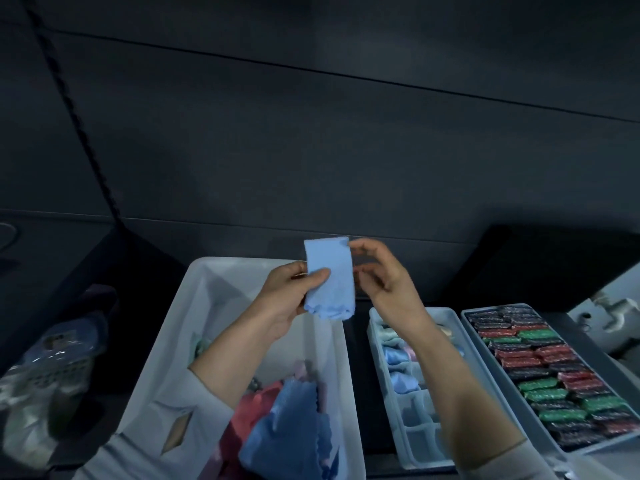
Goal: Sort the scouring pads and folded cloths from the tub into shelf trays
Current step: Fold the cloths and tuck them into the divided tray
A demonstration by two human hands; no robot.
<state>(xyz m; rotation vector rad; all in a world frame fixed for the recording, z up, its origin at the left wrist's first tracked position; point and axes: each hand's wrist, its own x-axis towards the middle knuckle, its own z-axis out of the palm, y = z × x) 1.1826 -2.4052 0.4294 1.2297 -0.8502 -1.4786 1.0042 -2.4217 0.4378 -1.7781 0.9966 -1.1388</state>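
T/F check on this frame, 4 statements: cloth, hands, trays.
1. The left hand holds a folded blue cloth above the tub. True.
2. The right hand grips a green scouring pad. False: its fingers are at the cloth's edge; the scouring pads lie in the far-right tray.
3. The divided tray between tub and pad tray holds folded cloths. True.
4. The tub is empty. False: red and blue loose cloths lie in it.
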